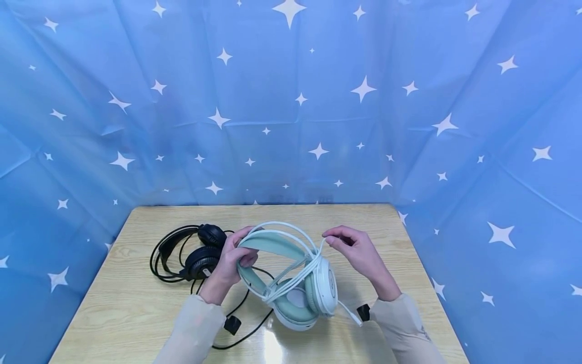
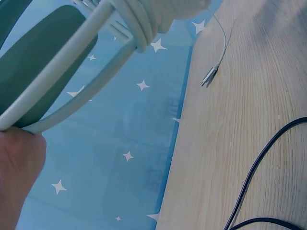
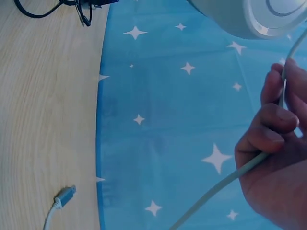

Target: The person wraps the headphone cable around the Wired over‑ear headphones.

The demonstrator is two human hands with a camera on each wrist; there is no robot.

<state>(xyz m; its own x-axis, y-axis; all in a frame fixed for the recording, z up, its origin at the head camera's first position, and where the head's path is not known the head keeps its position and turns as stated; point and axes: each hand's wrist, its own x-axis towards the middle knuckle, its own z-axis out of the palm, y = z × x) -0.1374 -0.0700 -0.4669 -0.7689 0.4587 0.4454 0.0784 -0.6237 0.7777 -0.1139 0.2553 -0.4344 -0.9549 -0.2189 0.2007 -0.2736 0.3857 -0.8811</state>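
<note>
My left hand grips the headband of a white and pale green headset, held up over the table. Its thin white cable is wound in several loops across the headset between the headband and the ear cups. To the right of these loops, my right hand pinches a length of the cable between thumb and fingers. In the right wrist view the cable also runs through its curled fingers. A metal plug on the cable's end hangs low near the tabletop.
A black headset lies on the wooden table left of my left hand. Its black cord trails under the white headset. One small black piece lies near the left sleeve, another beside the right sleeve. A blue starry curtain stands behind.
</note>
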